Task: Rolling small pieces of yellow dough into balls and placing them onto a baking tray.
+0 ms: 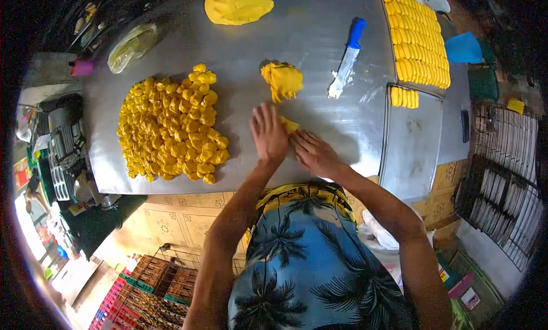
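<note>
A small piece of yellow dough (289, 125) lies on the metal table between my hands, partly hidden by them. My left hand (269, 134) is at its left side, fingers stretched out over the tabletop. At its lower right, my right hand (314, 153) rests with fingers extended, the tips touching the dough. Just beyond is a ragged lump of yellow dough (283, 81). To the left spreads a large heap of small dough pieces (171, 127). A blue-handled knife (349, 55), its blade smeared white, lies to the right.
A big dough mound (238, 5) sits at the table's far edge, with a clear plastic bag (132, 47) at far left. On the right, a tray (411, 139) bears a short row of dough sticks, below a fuller tray of rows (416, 39). A blue container (463, 47) stands beyond.
</note>
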The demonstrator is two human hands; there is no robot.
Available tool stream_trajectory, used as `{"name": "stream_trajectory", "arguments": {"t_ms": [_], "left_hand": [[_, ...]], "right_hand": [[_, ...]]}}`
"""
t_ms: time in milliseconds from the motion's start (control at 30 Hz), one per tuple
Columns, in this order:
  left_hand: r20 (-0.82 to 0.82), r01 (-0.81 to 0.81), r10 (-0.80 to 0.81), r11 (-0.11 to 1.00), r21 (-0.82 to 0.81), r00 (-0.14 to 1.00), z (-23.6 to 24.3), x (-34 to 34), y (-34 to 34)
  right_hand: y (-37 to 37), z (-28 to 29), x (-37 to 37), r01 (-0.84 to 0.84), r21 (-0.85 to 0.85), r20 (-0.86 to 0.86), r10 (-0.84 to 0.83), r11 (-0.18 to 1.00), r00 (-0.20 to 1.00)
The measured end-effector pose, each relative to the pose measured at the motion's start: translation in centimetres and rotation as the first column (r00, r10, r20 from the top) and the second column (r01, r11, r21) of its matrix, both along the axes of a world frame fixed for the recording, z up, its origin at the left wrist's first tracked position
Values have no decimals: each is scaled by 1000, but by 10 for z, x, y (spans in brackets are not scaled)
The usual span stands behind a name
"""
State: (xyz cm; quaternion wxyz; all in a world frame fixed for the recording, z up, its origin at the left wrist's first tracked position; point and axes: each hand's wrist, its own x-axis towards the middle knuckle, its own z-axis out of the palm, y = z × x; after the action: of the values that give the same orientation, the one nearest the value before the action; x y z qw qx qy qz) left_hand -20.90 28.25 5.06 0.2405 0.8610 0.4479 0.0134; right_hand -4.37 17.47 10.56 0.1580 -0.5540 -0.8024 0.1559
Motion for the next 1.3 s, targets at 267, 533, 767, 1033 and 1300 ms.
{"name": "stream_trajectory", "arguments": {"t_ms": [267,533,767,1033,1300], "left_hand": [[-50,-32,46,970,241,998,29,18,-13],[-170,-155,203,953,260,964,31,36,-29],[-95,-93,104,988,120,990,46,21,-42],[92,-329,315,909,258,944,48,-124,-12],[59,-252,269,945,-208,961,80,-151,41]], "right_hand": [[-21,-2,39,328,-130,-220,-350,935,910],[23,-7,54,216,-147,-422,-259,965,869],[68,-18,28,44,57,-407,-17,997,913],[32,-30,45,-139,221,-73,158,965,985],[-14,-9,28,669,-141,-485,-640,729,596]]}}
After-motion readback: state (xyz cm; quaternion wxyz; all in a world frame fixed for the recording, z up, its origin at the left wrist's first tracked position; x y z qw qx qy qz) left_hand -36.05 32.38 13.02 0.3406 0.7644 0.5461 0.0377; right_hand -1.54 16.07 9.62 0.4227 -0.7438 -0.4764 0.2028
